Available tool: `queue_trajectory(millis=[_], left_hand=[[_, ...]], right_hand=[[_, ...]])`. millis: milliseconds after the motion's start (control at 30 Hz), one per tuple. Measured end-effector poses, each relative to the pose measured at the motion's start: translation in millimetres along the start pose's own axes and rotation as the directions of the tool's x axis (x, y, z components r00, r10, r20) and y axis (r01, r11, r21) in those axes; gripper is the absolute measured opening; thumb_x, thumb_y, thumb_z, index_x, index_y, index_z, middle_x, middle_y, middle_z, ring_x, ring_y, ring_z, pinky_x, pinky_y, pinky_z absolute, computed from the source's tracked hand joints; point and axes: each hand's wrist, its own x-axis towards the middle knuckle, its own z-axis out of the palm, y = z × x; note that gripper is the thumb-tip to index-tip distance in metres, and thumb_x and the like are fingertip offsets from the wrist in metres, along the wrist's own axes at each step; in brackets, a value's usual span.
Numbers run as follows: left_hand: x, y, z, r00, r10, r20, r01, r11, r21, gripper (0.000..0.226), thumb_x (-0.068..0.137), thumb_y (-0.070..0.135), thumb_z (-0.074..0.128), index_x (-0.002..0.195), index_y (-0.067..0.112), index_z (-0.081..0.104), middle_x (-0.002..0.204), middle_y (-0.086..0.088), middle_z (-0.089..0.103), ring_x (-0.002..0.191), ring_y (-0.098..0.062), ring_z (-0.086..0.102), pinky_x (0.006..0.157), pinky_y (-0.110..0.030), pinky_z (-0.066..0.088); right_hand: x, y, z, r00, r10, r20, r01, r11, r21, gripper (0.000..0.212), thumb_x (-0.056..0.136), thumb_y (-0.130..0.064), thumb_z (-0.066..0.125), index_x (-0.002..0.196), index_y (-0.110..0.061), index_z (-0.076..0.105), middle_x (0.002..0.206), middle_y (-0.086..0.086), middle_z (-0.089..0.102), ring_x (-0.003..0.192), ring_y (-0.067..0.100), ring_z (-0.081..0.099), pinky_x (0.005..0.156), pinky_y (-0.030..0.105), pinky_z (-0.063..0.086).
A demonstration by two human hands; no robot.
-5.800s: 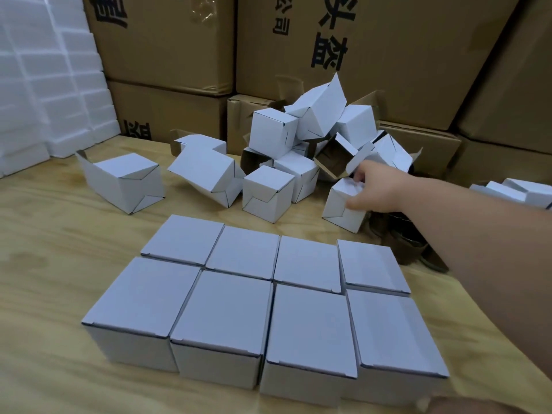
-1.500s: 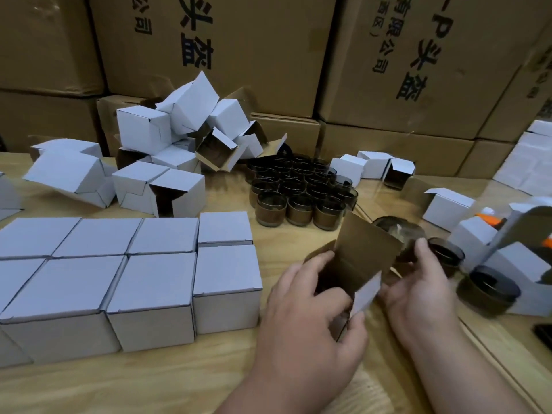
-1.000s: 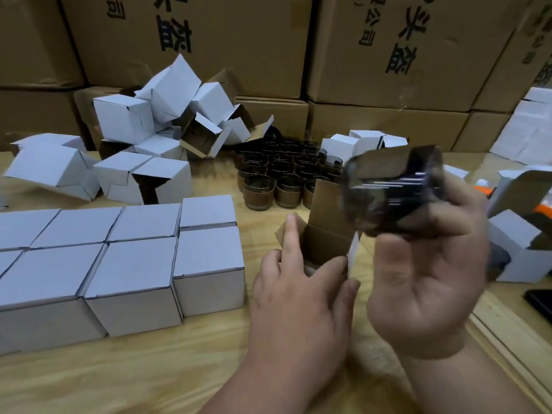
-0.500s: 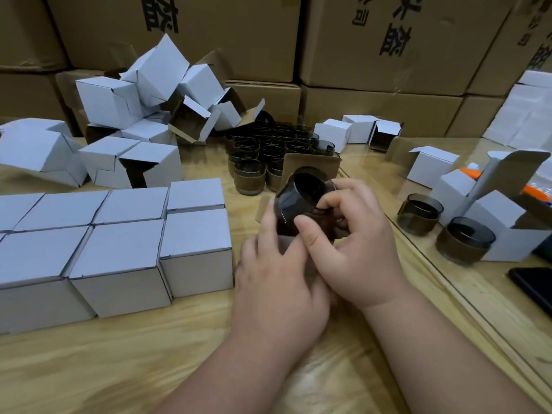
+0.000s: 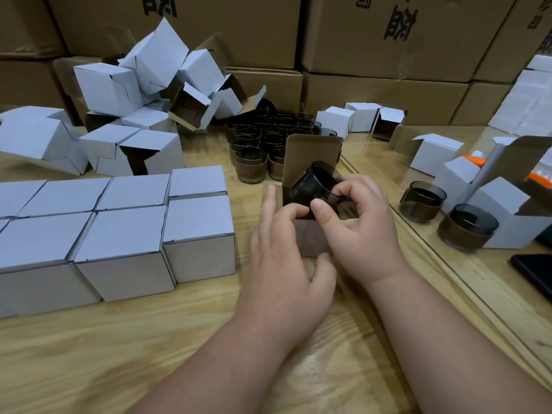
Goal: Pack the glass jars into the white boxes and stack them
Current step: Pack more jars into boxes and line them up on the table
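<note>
My right hand (image 5: 363,234) grips a dark glass jar (image 5: 316,186), tilted, its lower end inside an open white box (image 5: 310,237) whose brown inner flap (image 5: 312,153) stands upright behind it. My left hand (image 5: 283,264) steadies that box from the front left, fingers along its side. A block of closed white boxes (image 5: 119,231) sits on the table to the left. A cluster of several dark jars (image 5: 263,138) stands behind the open box.
A heap of empty folded white boxes (image 5: 143,94) lies at the back left. Two loose jars (image 5: 424,201) and open boxes (image 5: 501,210) rest on a glass sheet (image 5: 466,264) at the right. Big brown cartons (image 5: 388,40) wall the back. A black object (image 5: 534,270) lies at the right edge.
My right hand lifted a jar from the right, brought it over the open box and tilted it into the opening. My left hand shifted along the box's side.
</note>
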Motion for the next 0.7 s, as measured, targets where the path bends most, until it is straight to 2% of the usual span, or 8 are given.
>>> queue_trajectory(millis=[100,267,400,500,600,667,700], left_hand=[[0.6,-0.1,1.2,1.000,0.003,-0.011,-0.004,1.000,-0.030,0.054,0.085,0.033,0.060,0.129,0.048,0.034,0.169,0.018,-0.002,0.133,0.028,-0.012,0.111,-0.019,0.011],[-0.1,-0.9,1.5,1.000,-0.003,-0.011,0.003,1.000,-0.026,0.059,0.088,0.030,0.064,0.134,0.050,0.033,0.166,0.027,-0.008,0.124,0.035,-0.011,0.107,-0.023,0.021],[-1.0,0.9,-1.5,0.998,0.056,-0.023,-0.056,0.998,0.000,0.062,0.089,0.029,0.065,0.136,0.050,0.030,0.167,0.023,-0.014,0.124,0.037,-0.012,0.103,-0.020,0.026],[-2.3,2.2,-2.5,0.990,0.131,-0.053,-0.130,0.991,0.020,0.066,0.087,0.028,0.062,0.143,0.042,0.031,0.169,0.015,-0.016,0.131,0.032,-0.012,0.106,-0.029,0.034],[-3.5,4.1,-3.0,0.986,0.147,-0.076,-0.148,0.989,0.003,0.072,0.085,0.028,0.060,0.147,0.043,0.026,0.170,0.016,-0.013,0.138,0.027,-0.008,0.109,-0.020,0.026],[-2.9,4.4,-4.4,0.986,0.145,-0.082,-0.147,0.989,-0.011,0.077,0.085,0.027,0.060,0.148,0.045,0.020,0.171,0.014,-0.004,0.146,0.019,-0.004,0.113,-0.011,0.017],[-2.2,4.3,-5.3,0.986,0.141,-0.085,-0.143,0.990,-0.015,0.079,0.086,0.026,0.061,0.148,0.046,0.018,0.170,0.012,0.004,0.151,0.013,0.001,0.118,-0.012,0.015]], right_hand=[[-0.2,2.0,1.3,0.996,0.024,0.083,-0.021,0.999,-0.039,0.023,0.080,-0.054,0.060,0.081,-0.032,0.055,0.109,-0.008,0.055,0.113,0.015,0.047,0.090,0.004,0.029],[-0.3,3.8,2.3,0.984,0.065,0.164,-0.056,0.997,-0.058,0.021,0.080,-0.059,0.057,0.073,-0.040,0.055,0.119,-0.012,0.052,0.120,0.007,0.038,0.093,-0.003,0.019],[0.4,5.9,1.7,0.981,0.050,0.186,-0.035,0.996,-0.083,0.036,0.081,-0.062,0.054,0.071,-0.030,0.067,0.125,-0.014,0.052,0.126,0.006,0.035,0.099,0.003,0.020],[0.6,4.3,1.1,0.980,0.042,0.196,-0.022,0.994,-0.102,0.039,0.082,-0.063,0.051,0.068,-0.032,0.069,0.127,-0.015,0.053,0.128,0.009,0.035,0.100,0.011,0.024],[1.6,1.9,1.1,0.986,0.051,0.161,-0.037,0.996,-0.086,0.028,0.084,-0.062,0.052,0.068,-0.041,0.064,0.126,-0.013,0.056,0.126,0.012,0.041,0.098,0.015,0.031],[2.6,0.5,0.6,0.996,0.070,0.062,-0.071,0.997,0.019,0.020,0.087,-0.055,0.055,0.079,-0.041,0.066,0.121,-0.013,0.058,0.120,0.011,0.052,0.093,0.017,0.042],[3.0,0.5,0.3,0.997,0.083,0.000,-0.083,0.993,0.086,0.017,0.089,-0.050,0.054,0.089,-0.038,0.067,0.118,-0.014,0.059,0.117,0.008,0.056,0.090,0.017,0.045]])
